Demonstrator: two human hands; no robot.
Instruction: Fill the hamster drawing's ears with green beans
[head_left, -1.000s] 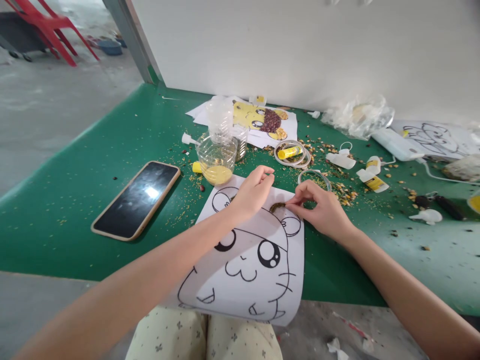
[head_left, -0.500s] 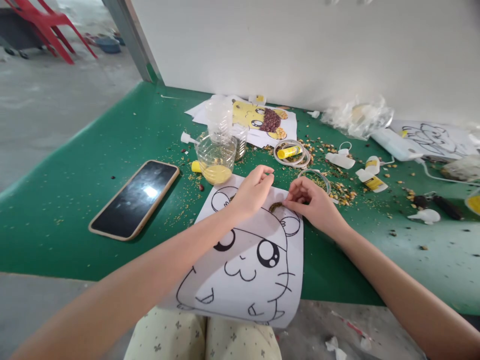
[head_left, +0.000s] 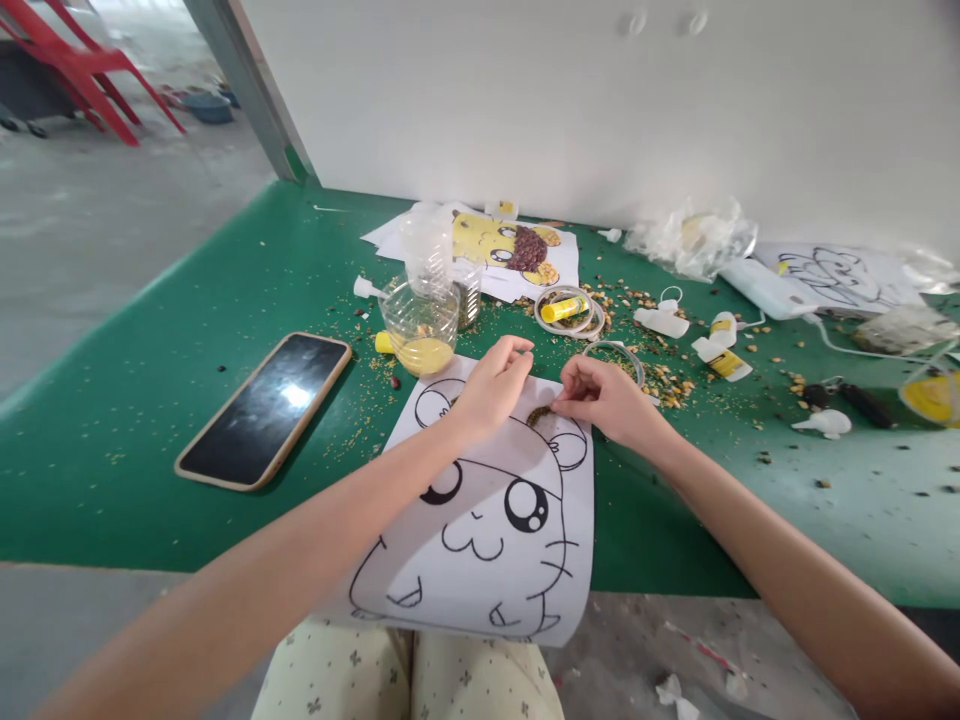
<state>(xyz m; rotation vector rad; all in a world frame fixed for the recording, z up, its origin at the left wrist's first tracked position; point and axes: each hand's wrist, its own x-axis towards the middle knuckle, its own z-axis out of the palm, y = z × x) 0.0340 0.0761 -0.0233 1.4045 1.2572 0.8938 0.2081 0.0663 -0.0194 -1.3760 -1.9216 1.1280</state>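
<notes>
A sheet of paper with a black-outlined hamster drawing (head_left: pixel 472 575) lies over the table's front edge, its lower end curving down above my lap. Across the upper part of the sheet rests my left hand (head_left: pixel 495 388), fingers curled together; what they may hold is hidden. My right hand (head_left: pixel 606 400) pinches thumb and forefinger at the paper's top right, beside a short strip of small dark green seeds (head_left: pixel 537 415) near the hamster's ear. Anything between those fingertips is too small to make out. A clear plastic cup (head_left: pixel 421 325) with yellow grains stands just beyond the sheet.
A phone (head_left: pixel 266 410) lies left on the green table (head_left: pixel 135 420). Behind are a partly seed-covered picture (head_left: pixel 480 240), tape rings holding a yellow tube (head_left: pixel 564 309), and scattered seeds. White glue bottles (head_left: pixel 721 358), a plastic bag (head_left: pixel 697 240) and a cable lie to the right.
The view has shifted slightly, so the table things appear a little further left. Both hands keep nearly the same places on the paper; the right fingertips remain at the seed strip.
</notes>
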